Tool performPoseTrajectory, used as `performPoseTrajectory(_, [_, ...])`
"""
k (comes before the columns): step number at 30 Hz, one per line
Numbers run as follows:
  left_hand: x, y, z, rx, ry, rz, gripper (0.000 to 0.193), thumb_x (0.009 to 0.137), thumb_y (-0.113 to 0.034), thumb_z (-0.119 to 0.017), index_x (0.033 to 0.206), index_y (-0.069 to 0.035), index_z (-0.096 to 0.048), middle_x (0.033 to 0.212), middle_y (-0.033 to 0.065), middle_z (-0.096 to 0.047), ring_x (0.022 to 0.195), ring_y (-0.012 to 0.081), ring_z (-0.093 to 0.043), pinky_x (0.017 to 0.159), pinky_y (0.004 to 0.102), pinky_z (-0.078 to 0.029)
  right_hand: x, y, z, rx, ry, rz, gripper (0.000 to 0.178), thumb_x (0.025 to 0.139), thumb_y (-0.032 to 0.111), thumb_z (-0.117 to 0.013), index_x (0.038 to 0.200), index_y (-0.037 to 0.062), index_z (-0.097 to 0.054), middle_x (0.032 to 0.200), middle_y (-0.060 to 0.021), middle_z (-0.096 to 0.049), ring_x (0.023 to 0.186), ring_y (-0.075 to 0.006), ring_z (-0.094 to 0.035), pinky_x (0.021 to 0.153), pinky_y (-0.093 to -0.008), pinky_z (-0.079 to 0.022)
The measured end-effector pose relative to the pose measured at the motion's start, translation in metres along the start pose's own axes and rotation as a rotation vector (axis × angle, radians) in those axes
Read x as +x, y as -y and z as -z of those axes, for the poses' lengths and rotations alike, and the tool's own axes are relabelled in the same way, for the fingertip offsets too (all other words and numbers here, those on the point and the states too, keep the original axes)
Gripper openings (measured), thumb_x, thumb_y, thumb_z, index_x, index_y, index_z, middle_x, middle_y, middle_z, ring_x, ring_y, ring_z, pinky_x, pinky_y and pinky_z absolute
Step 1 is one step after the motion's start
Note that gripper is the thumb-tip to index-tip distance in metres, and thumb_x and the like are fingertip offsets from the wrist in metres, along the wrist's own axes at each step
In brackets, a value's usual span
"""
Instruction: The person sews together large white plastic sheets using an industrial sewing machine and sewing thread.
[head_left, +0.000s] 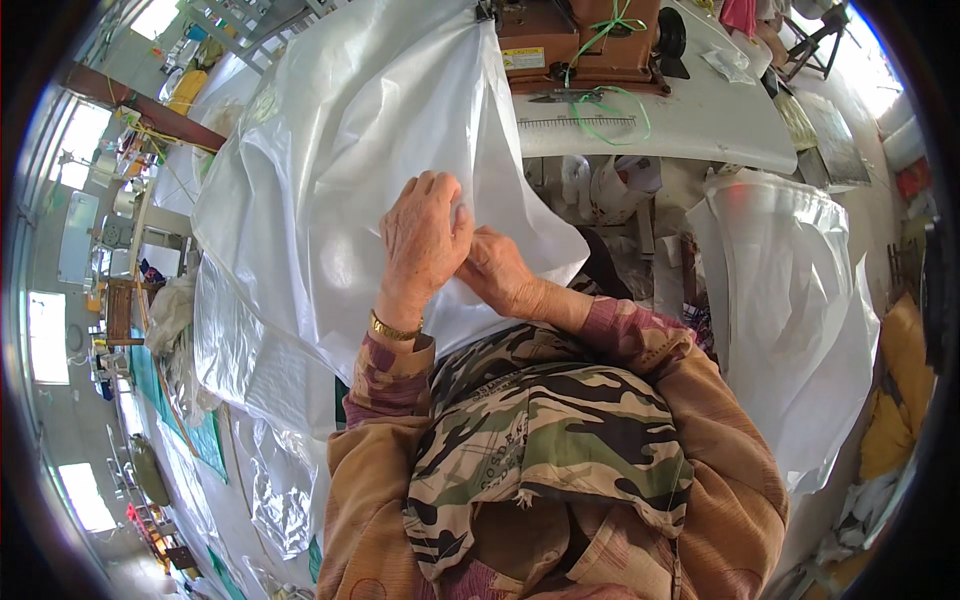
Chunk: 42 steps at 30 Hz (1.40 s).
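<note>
Curled fingers (pixel 427 187), their grip impossible to tell, meet over white sheeting (pixel 330 190) that uneven tugging could skew at the brown machine (pixel 545 25) beyond.

Bright windows (pixel 48 338) far left of the fingers (pixel 426 184), grey wall (pixel 65 425) between windows, pale table (pixel 705 125) ahead right, grey floor (pixel 868 215) farther right

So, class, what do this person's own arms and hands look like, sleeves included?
The left hand and right hand are gloveless. Brown outer sleeves show patterned maroon-and-tan inner cuffs. A gold-coloured band circles the left wrist.
</note>
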<state>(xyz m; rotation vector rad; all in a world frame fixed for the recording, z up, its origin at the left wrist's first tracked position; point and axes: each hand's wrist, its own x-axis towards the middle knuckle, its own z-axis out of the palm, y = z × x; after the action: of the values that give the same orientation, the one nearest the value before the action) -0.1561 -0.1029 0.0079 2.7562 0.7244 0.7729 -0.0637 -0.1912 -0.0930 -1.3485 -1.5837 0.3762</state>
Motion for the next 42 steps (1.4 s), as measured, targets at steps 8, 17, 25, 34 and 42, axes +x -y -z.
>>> performPoseTrajectory(8, [-0.037, -0.011, 0.013, -0.056, 0.085, 0.084, 0.017, 0.082, -0.013, -0.07, 0.087, -0.005, -0.055, 0.081, 0.0093, -0.06, 0.078, 0.0328, -0.062, 0.066, 0.0455, -0.048, -0.007, 0.018, -0.014, -0.139, 0.307, 0.128, 0.017, 0.09, 0.019, -0.064, 0.095, 0.0022, -0.064, 0.087, -0.0147, -0.067, 0.086, -0.0368, -0.065, 0.08, -0.0457, -0.051])
performPoseTrajectory(17, [-0.078, 0.002, 0.019, 0.106, 0.051, 0.216, 0.008, 0.086, -0.008, -0.062, 0.089, -0.005, -0.055, 0.087, 0.0112, -0.061, 0.083, 0.0348, -0.062, 0.069, 0.0469, -0.047, -0.013, -0.026, -0.011, 0.619, -0.42, -0.441, 0.038, 0.091, 0.027, -0.074, 0.115, -0.0008, -0.061, 0.089, -0.0075, -0.059, 0.08, -0.0161, -0.057, 0.075, -0.03, -0.049])
performPoseTrajectory(25, [-0.08, 0.005, 0.07, 0.277, -0.216, 0.267, 0.005, 0.09, -0.008, -0.062, 0.094, -0.005, -0.061, 0.09, 0.0115, -0.063, 0.083, 0.0335, -0.062, 0.07, 0.0421, -0.048, 0.013, -0.04, -0.044, 1.041, -0.254, -0.827, 0.027, 0.089, 0.024, -0.077, 0.101, 0.0018, -0.069, 0.086, -0.0007, -0.064, 0.078, -0.0093, -0.056, 0.072, -0.0232, -0.045])
performPoseTrajectory(34, [-0.087, -0.013, 0.095, -0.011, -0.243, -0.051, 0.004, 0.086, -0.003, -0.069, 0.089, -0.002, -0.068, 0.079, 0.0108, -0.061, 0.071, 0.0325, -0.059, 0.062, 0.0397, -0.048, -0.029, 0.057, 0.002, 0.668, -0.091, -0.077, 0.018, 0.1, 0.017, -0.063, 0.093, -0.0002, -0.062, 0.08, -0.0086, -0.069, 0.076, -0.0217, -0.067, 0.07, -0.0361, -0.051])
performPoseTrajectory(42, [-0.116, -0.005, 0.034, -0.326, 0.066, 0.128, 0.009, 0.084, -0.002, -0.072, 0.089, -0.001, -0.064, 0.073, 0.0115, -0.057, 0.066, 0.0309, -0.058, 0.059, 0.0392, -0.045, -0.045, 0.071, 0.009, 0.18, 0.132, 0.036, 0.013, 0.096, 0.015, -0.064, 0.093, 0.0037, -0.057, 0.072, -0.0097, -0.068, 0.07, -0.0308, -0.066, 0.073, -0.0439, -0.05])
